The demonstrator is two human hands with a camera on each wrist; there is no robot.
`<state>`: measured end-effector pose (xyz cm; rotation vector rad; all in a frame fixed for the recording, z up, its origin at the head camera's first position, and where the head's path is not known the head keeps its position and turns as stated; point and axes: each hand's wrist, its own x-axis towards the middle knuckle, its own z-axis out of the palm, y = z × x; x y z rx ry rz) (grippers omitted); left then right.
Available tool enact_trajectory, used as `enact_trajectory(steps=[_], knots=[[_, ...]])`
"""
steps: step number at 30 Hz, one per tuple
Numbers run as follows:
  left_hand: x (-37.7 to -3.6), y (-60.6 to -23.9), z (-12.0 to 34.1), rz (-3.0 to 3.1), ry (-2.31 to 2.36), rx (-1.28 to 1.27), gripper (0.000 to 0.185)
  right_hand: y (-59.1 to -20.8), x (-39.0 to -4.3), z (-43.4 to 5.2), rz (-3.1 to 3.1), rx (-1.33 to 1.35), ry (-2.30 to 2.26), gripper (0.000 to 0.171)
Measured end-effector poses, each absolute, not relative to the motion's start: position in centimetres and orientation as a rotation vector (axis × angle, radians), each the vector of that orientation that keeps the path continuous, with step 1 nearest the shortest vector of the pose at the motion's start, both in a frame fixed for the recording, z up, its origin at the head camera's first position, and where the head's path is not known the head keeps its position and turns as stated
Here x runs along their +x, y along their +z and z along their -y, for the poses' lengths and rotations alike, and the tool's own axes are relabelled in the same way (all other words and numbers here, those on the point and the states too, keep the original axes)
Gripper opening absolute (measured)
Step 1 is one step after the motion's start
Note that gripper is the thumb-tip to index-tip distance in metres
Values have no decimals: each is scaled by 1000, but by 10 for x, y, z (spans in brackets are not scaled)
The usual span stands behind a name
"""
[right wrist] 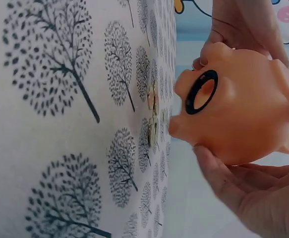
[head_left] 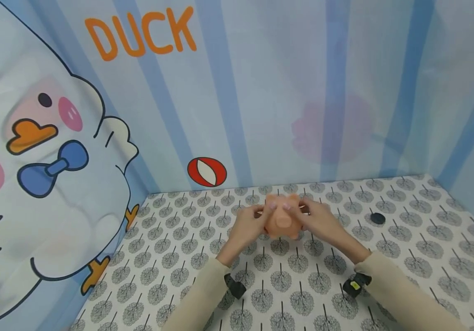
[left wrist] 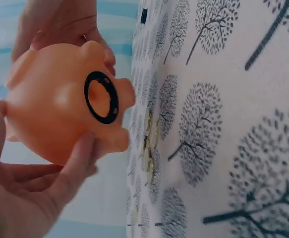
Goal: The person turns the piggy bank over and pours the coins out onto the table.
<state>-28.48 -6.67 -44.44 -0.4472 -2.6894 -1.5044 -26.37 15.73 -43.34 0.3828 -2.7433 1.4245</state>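
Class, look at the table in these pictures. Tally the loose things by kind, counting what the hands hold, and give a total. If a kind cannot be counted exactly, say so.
Orange piggy bank, held by left hand and right hand: 1
Black round stopper on the tablecloth: 1
Pile of coins under the bank: 1 pile; single coins too blurred to count
Total: 3

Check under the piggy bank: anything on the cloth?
Coins lie in a small pile on the tree-print cloth below the piggy bank, whose ringed bottom hole is open. Both hands hold it; its inside isn't visible.
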Motion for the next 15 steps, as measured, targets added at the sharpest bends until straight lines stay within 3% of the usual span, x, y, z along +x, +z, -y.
enact_trajectory(steps=[6, 15], knots=[[-286, -449, 73, 2692, -1540, -552, 65, -441, -266, -162, 2672, 478, 1437, 70], [-286, -451, 83, 2736, -1540, -626, 64, -440, -266, -167, 2716, 574, 1483, 79]])
